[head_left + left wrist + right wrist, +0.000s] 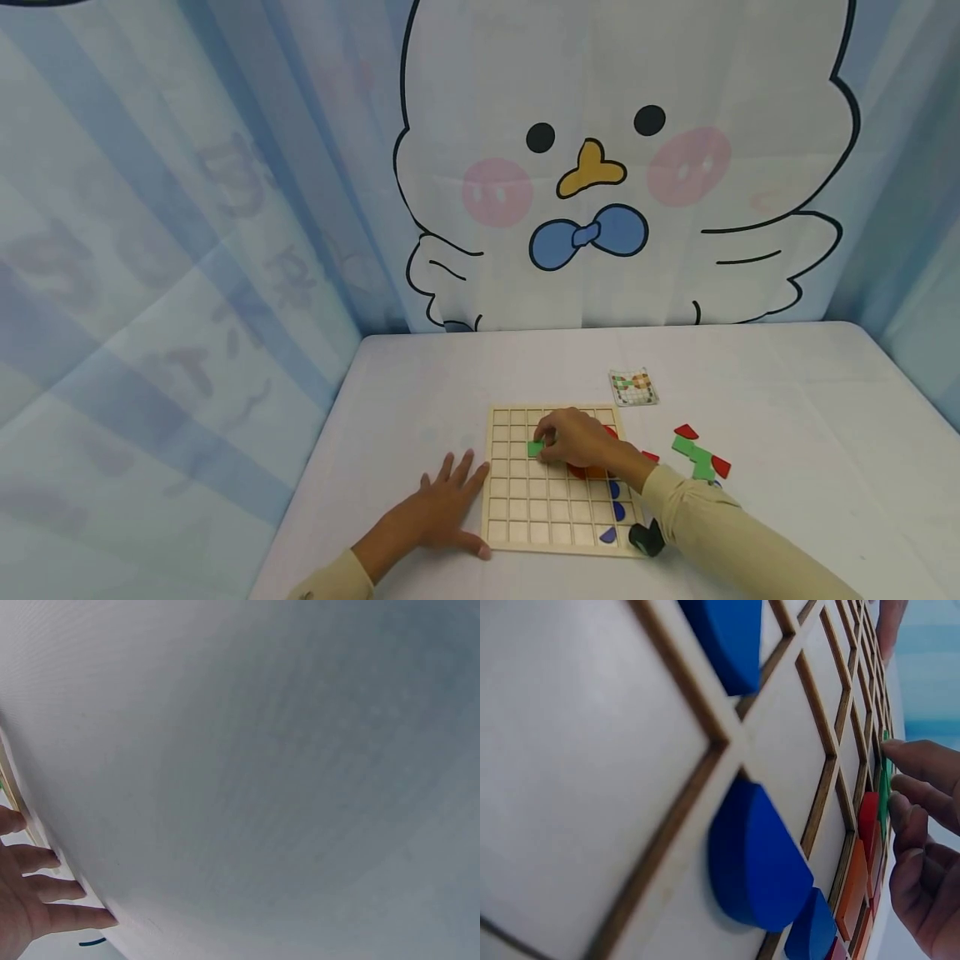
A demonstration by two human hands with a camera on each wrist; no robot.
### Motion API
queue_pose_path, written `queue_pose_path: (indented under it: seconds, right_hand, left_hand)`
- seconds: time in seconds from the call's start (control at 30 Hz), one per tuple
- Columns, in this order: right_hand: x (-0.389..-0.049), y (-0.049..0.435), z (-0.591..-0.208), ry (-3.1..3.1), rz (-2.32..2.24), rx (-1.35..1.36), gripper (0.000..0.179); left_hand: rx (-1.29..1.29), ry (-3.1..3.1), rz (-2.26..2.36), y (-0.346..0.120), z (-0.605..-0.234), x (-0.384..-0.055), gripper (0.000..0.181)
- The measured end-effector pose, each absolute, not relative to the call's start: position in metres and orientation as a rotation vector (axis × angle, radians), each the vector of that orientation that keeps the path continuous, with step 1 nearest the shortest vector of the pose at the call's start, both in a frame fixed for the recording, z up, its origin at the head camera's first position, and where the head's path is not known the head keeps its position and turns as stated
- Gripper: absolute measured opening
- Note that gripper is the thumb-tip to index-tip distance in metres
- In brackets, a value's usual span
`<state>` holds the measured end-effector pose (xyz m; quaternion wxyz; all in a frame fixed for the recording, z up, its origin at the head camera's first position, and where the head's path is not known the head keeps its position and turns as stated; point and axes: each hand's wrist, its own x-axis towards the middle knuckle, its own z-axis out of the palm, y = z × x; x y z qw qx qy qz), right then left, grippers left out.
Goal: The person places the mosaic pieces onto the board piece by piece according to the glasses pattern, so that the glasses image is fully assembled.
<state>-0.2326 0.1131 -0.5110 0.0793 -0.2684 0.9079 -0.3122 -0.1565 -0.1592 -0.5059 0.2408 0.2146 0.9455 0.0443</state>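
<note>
A white cloth covered the table (pixel 420 375), its far corners rounded. Behind it hung a pale blue curtain (pixel 225 183) with blurred lettering at left and, at the back, a big white cartoon figure (pixel 585 83) with pink cheeks and a blue bow tie.

The wooden board (pixel 517 510) lay flat near the table's front, pale, with raised strips dividing it into squares. The green piece (pixel 534 448) was flat and bright, over the board's upper middle; the right hand (pixel 573 437) pinched it between thumb and fingers. The left hand (pixel 446 504) lay with fingers spread, gripping nothing, against the board's left edge.

Blue pieces (pixel 618 510), thick with a curved side, sat along the board's right side; red and orange ones showed partly beneath the right hand. Beyond the board lay a small patterned card (pixel 633 389); to the right, loose green and red pieces (pixel 702 457).
</note>
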Motion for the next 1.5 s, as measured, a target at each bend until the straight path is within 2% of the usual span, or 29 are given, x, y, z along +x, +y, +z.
queue_pose_path:
  seconds: [0.63,0.9,1.17,1.5]
  right_hand:
    - [-0.232,0.108,-0.507,2.703,-0.913,-0.758,0.019]
    - [-0.232,0.115,-0.509,2.622,-0.949,-0.823,0.028]
    - [-0.239,0.145,-0.505,2.476,-1.074,-0.952,0.025]
    - [-0.248,0.221,-0.496,2.548,-1.086,-0.686,0.028]
  left_hand:
    - [0.582,2.6,0.134,-0.157,-0.503,-0.154,0.12]
    - [0.6,2.597,0.145,-0.158,-0.503,-0.153,0.12]
    - [0.587,2.597,0.147,-0.157,-0.503,-0.154,0.121]
    - [0.592,2.606,0.124,-0.157,-0.505,-0.154,0.121]
